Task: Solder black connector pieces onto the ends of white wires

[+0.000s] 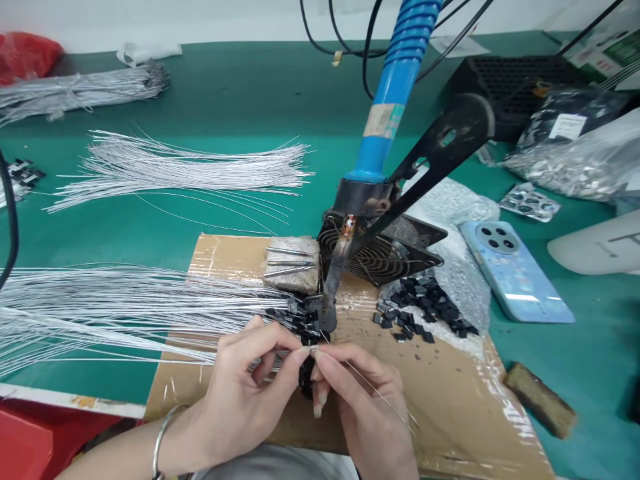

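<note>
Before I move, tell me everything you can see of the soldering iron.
The soldering iron slants over the cardboard, lower end down, held by a black bracket. Its blue, plastic-looking handle is ribbed near the top and wears a worn tape patch. Below come a black collar and a rust-coloured, perforated metal sleeve. Whether it is hot cannot be seen.

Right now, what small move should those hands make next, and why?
Perhaps lift the tiny piece, too small to identify, slightly toward the metal rod of the blue tool: the left hand and right hand pinch it between them, near that rod's lower end.
</note>
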Tool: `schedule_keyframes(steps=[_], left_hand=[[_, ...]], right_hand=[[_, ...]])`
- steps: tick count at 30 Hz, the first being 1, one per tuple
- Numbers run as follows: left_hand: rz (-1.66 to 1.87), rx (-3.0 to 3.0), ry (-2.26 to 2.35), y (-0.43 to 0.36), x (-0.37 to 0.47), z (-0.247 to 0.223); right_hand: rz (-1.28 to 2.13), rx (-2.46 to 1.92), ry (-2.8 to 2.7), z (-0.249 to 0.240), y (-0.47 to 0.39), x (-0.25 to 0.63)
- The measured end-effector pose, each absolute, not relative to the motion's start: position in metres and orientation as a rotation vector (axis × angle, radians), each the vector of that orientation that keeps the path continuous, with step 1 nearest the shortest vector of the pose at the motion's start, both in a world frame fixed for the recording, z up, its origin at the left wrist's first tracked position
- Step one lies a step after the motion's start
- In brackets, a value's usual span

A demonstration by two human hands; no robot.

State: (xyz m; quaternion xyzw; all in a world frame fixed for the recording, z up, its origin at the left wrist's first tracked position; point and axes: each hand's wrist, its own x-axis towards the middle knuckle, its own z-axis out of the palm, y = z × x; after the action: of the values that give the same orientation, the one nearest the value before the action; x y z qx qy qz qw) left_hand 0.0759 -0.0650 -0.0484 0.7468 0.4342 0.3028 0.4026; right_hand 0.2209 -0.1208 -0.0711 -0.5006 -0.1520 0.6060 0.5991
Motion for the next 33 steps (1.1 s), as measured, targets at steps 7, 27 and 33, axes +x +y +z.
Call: schedule_keyframes(steps=[7, 27, 33], left_hand=[[0.747, 1.950, 1.046, -0.064, 0.075, -0.045], [0.672, 1.901, 1.090, -0.066, 0.073, -0.048], [0.727, 1.900, 1.110, -0.066, 0.077, -0.048]], right_hand=[[1.454, -1.197, -0.366, -0.066, -0.120, 0.226], [1.520, -1.148, -0.332, -0.065, -0.118, 0.229], [1.494, -1.122, -0.266, -0.063, -0.118, 0.223]])
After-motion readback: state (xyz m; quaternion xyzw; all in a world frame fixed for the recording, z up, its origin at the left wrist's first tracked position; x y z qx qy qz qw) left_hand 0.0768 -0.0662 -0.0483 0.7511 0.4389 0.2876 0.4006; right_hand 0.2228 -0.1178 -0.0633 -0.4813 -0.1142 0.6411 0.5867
